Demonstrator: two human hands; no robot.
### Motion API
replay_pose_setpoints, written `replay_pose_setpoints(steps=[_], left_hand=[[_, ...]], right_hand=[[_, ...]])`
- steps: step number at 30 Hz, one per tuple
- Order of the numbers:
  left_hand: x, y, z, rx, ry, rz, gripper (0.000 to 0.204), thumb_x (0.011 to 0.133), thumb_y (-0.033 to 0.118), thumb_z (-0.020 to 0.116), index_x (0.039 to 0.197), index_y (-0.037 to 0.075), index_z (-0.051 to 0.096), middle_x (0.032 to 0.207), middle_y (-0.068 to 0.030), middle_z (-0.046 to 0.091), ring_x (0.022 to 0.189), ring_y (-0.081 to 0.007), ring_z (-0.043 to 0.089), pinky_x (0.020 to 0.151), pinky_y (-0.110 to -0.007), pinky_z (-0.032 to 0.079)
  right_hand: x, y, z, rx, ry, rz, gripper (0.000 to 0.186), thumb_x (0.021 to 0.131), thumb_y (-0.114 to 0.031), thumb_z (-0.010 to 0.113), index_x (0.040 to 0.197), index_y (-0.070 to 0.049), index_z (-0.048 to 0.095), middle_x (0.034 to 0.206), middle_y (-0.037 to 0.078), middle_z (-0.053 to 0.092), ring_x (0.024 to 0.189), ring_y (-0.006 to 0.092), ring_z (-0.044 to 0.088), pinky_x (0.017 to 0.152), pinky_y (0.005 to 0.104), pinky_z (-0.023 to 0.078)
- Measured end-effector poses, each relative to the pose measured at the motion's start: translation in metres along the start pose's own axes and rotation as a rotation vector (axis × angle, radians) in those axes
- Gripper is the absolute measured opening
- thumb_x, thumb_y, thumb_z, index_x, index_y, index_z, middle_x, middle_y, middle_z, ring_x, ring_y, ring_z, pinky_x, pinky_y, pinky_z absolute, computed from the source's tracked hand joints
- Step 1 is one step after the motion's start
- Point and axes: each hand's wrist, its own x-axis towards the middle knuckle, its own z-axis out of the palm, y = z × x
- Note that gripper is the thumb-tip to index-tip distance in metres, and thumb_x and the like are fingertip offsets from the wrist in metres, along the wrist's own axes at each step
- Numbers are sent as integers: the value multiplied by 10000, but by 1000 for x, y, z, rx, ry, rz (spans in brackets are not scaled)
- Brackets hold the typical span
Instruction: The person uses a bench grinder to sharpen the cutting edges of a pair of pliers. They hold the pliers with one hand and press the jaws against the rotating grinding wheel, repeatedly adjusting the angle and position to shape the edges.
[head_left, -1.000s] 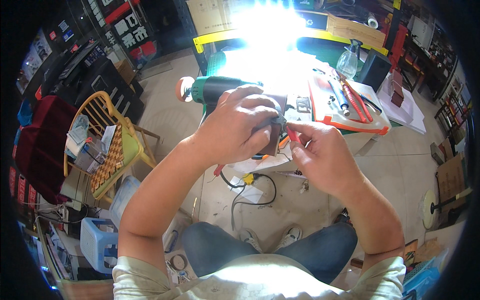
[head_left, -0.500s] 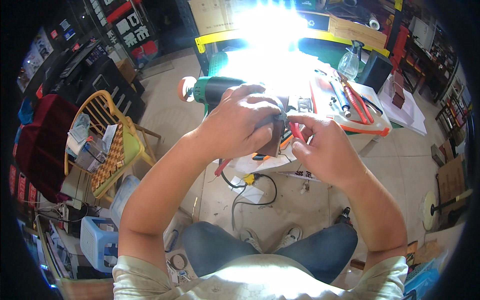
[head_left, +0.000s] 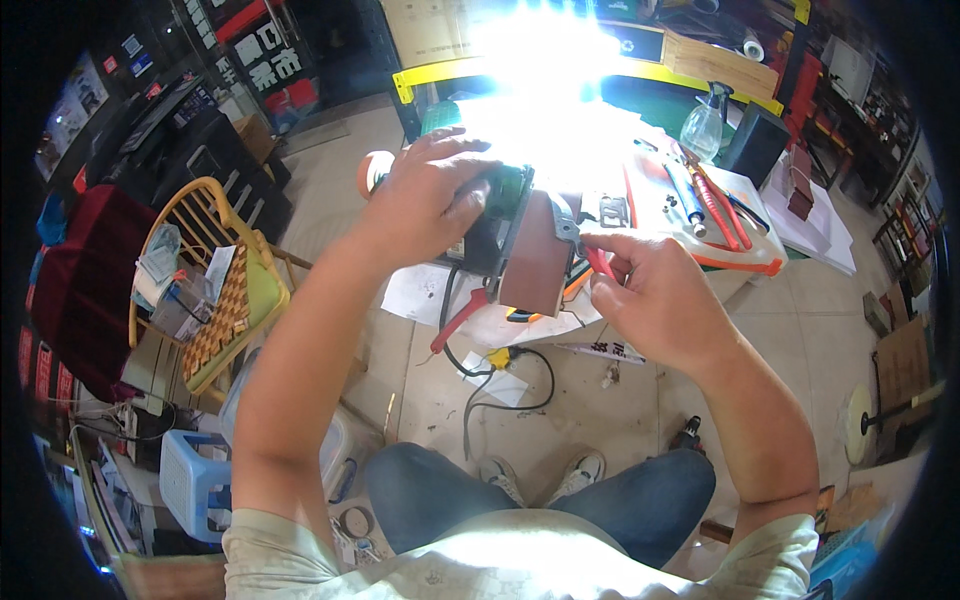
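My left hand (head_left: 430, 190) has its fingers curled over the green-and-black power tool (head_left: 505, 200), which lies on the table with a brown sanding belt (head_left: 532, 270) facing up. The tool's round orange knob (head_left: 369, 172) sticks out at the left. My right hand (head_left: 635, 285) pinches a red handle (head_left: 600, 261) at the belt's right edge. A grey metal part (head_left: 566, 226) lies against the belt just beyond my right fingertips; whether it joins the handle I cannot tell. Another red handle (head_left: 460, 321) juts below the tool. A glaring light hides part of the tabletop.
An orange-rimmed translucent case (head_left: 740, 252) holds pliers and other tools on the right, near a spray bottle (head_left: 700, 132) and black box (head_left: 750, 148). A wooden chair (head_left: 215, 320) and blue stool (head_left: 190, 480) stand left. A black cord (head_left: 545, 375) lies on the floor below.
My left hand has moved up and left off the grey part onto the tool's body, uncovering more of the belt. My right hand and red handle have shifted slightly right.
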Motion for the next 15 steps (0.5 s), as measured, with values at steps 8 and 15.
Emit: replay_pose_setpoints(steps=[8, 15], left_hand=[[0, -11, 2, 86, -15, -14, 426, 851, 289, 751, 1260, 195, 679, 1299, -84, 653, 1198, -297, 603, 983, -485, 430], [-1, -12, -1, 23, 30, 48, 389, 830, 225, 760, 1185, 87, 682, 1170, -118, 686, 1115, -315, 623, 963, -423, 488]], right_hand=[[0, -6, -3, -44, -37, 5, 418, 836, -110, 570, 1217, 41, 653, 647, 211, 646, 498, 232, 593, 550, 348, 486], [2, -2, 1, 26, -11, 14, 386, 829, -95, 583, 1182, 29, 677, 634, 122, 639, 503, 131, 517, 518, 298, 434]])
